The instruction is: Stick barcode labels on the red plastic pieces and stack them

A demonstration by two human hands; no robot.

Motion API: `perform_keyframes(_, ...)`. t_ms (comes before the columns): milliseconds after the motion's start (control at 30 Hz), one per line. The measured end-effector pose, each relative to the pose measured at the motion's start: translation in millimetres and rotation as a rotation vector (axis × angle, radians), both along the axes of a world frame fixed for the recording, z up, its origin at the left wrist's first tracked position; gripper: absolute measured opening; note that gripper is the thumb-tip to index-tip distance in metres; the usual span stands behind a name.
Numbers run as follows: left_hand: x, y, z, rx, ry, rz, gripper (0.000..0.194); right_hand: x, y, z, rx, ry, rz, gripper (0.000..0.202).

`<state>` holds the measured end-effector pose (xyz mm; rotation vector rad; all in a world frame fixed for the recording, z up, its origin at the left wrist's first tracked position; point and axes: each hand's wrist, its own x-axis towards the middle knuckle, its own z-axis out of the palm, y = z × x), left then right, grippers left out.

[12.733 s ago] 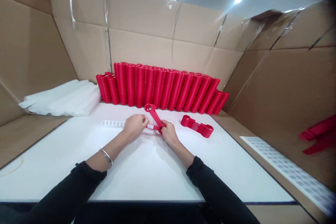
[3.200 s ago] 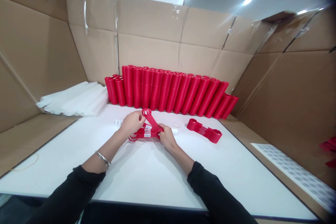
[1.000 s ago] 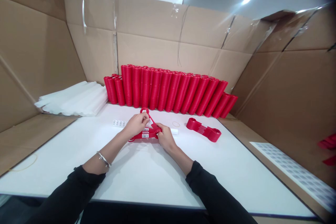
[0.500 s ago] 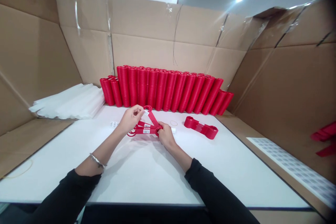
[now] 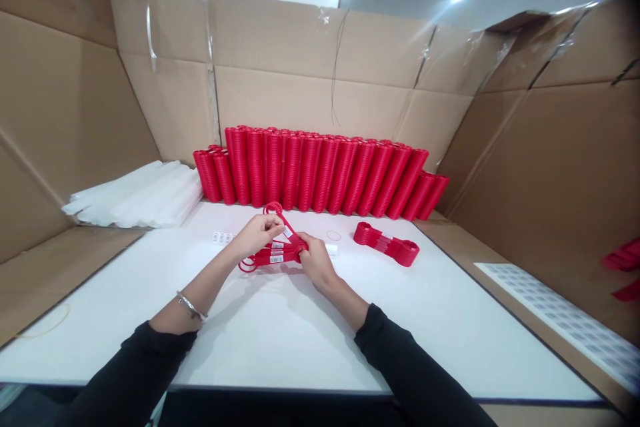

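A fanned bundle of flat red plastic pieces (image 5: 280,255) with ringed ends is held above the white table. My right hand (image 5: 316,261) is closed around the end where the pieces meet. My left hand (image 5: 256,237) is closed in a pinch, its fingertips at a white barcode label (image 5: 288,232) on the raised upper piece. Other pieces in the bundle carry similar labels below it. Part of the bundle is hidden behind my left fingers. Behind the hands, a white roll (image 5: 331,249) and a strip of labels (image 5: 222,237) show partly.
A neat stack of red pieces (image 5: 385,244) lies to the right, near a rubber band (image 5: 334,235). Tall red stacks (image 5: 310,173) line the cardboard back wall (image 5: 280,47). White sleeves (image 5: 135,197) lie at left, a printed sheet (image 5: 550,320) at right.
My left hand has moved slightly down and right with the label, and the raised red piece's ring now shows above my fingers. My right hand keeps its grip. The view has shifted slightly.
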<state>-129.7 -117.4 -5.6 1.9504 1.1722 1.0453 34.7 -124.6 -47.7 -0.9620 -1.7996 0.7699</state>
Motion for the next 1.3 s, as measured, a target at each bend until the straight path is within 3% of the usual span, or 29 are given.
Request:
perform_keyframes(633,0.7,2.0,-3.8,-0.055,0.014,0.057,0.025,-0.3,0.0,-2.2,-0.012,0.002,0.005,0.044)
perform_keyframes(1033,2.2,2.5,-8.8,-0.01,0.023,0.096,0.023,-1.1,0.4,-3.9,-0.038,0.012,0.008,0.035)
perform_keyframes(1167,3.3,0.6,-9.9,0.071,0.112,0.145,0.021,-1.3,0.5,-4.8,-0.049,0.025,0.017,0.038)
perform_keyframes(1300,7.3,-4.5,-10.1,0.268,0.366,0.25,0.02,-2.7,-1.4,-2.2,-0.036,0.053,0.037,0.04)
